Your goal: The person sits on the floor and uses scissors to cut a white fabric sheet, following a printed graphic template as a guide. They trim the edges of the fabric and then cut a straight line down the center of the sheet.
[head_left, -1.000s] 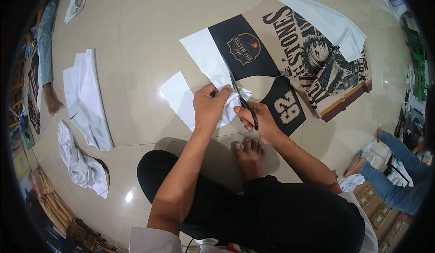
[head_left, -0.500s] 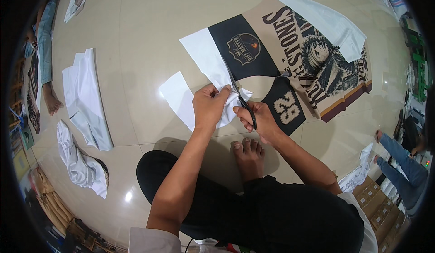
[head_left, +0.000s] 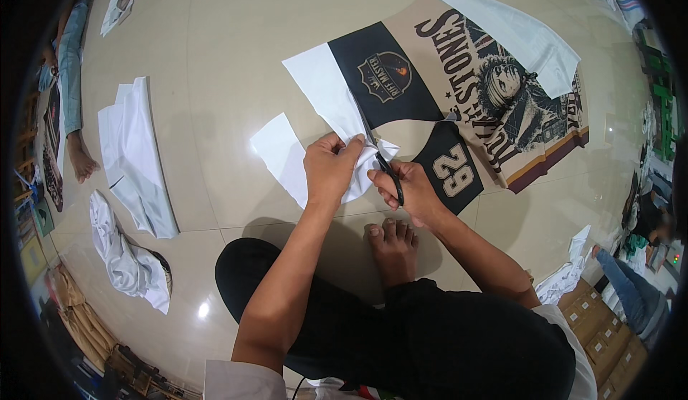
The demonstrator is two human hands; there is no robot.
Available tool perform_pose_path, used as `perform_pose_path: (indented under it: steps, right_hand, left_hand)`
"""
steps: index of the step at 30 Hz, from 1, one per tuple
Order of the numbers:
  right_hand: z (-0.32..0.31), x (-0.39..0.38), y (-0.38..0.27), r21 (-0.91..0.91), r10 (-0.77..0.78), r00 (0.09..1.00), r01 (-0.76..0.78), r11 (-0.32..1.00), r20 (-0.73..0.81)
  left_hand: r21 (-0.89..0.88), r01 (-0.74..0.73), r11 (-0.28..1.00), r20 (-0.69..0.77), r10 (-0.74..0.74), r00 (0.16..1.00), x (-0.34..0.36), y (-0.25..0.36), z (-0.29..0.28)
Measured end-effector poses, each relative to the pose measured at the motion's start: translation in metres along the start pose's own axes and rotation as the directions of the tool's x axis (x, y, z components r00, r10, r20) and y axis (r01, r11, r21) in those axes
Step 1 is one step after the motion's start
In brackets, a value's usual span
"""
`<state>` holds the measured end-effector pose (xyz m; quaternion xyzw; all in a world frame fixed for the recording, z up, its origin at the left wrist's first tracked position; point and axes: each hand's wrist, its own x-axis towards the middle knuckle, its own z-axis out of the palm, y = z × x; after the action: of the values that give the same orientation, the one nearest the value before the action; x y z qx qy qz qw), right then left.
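The left hand (head_left: pixel 328 172) pinches white fabric (head_left: pixel 324 84) between thumb and fingers; the right hand (head_left: pixel 417 198) is closed round the handles of black scissors (head_left: pixel 385 163), their blades along the white fabric's right edge. Toward the left edge of the floor (head_left: pixel 229 99) lie crumpled cloth (head_left: pixel 127 260) and folded cloth (head_left: pixel 140 160), both white. Rightward spreads printed fabric (head_left: pixel 412 38), a pale flap (head_left: pixel 516 34) over its upper edge.
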<state>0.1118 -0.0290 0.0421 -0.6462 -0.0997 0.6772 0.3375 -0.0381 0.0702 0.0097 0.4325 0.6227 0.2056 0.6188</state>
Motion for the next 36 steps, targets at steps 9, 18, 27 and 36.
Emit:
perform_pose_path:
  steps: [9, 18, 27, 36]
  right_hand:
    - [0.001, 0.006, -0.004, -0.041, -0.013, 1.0, 0.013, 0.999, -0.012]
    - [0.002, 0.016, -0.014, -0.028, -0.023, 1.0, 0.023, 0.999, -0.017]
    - [0.003, 0.017, -0.012, -0.042, -0.086, 0.996, 0.086, 0.995, -0.019]
    - [0.002, 0.015, -0.013, -0.045, -0.085, 0.996, 0.084, 0.995, -0.008]
  left_hand:
    - [-0.024, 0.037, 0.999, 0.008, -0.037, 0.999, -0.004, 0.008, 0.0]
    - [0.037, 0.031, 0.999, 0.015, -0.032, 0.999, -0.004, 0.011, -0.003]
    - [0.032, 0.021, 0.999, 0.017, -0.022, 1.0, -0.005, 0.01, -0.002]
    - [0.0, 0.015, 1.0, 0.017, -0.015, 1.0, -0.003, 0.005, -0.002]
